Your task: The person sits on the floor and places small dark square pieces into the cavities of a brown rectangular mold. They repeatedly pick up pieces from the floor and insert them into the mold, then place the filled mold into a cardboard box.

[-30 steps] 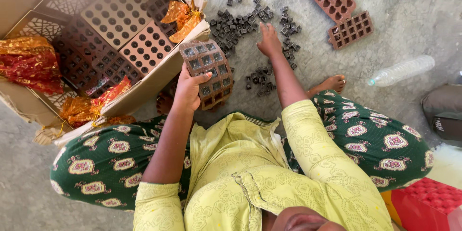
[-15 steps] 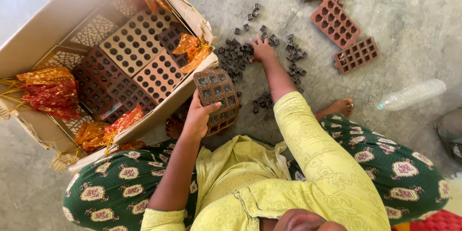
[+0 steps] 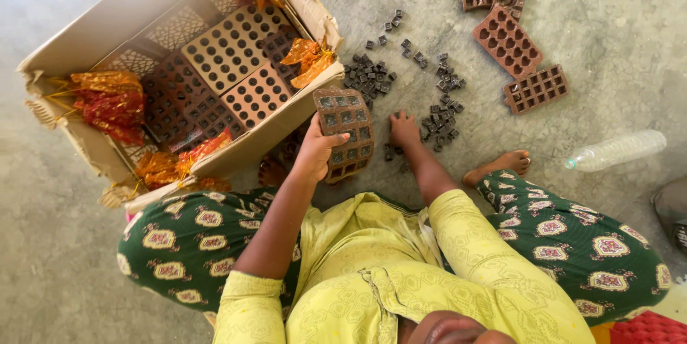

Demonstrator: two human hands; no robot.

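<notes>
We see the left hand [image 3: 313, 156] gripping a brown tray [image 3: 345, 133], tilted just above the floor [image 3: 630, 22]. The right hand [image 3: 403, 129] lies flat and open among dark pieces [image 3: 440, 111]. Beyond sit a box [image 3: 93, 25] of trays and loose moulds [image 3: 507, 40].

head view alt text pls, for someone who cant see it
Seen from above, a person sitting on a concrete floor holds a brown mould tray in the left hand while the right hand rests among small dark cubes. An open cardboard box of similar trays sits to the left; more trays and a plastic bottle lie to the right.
</notes>
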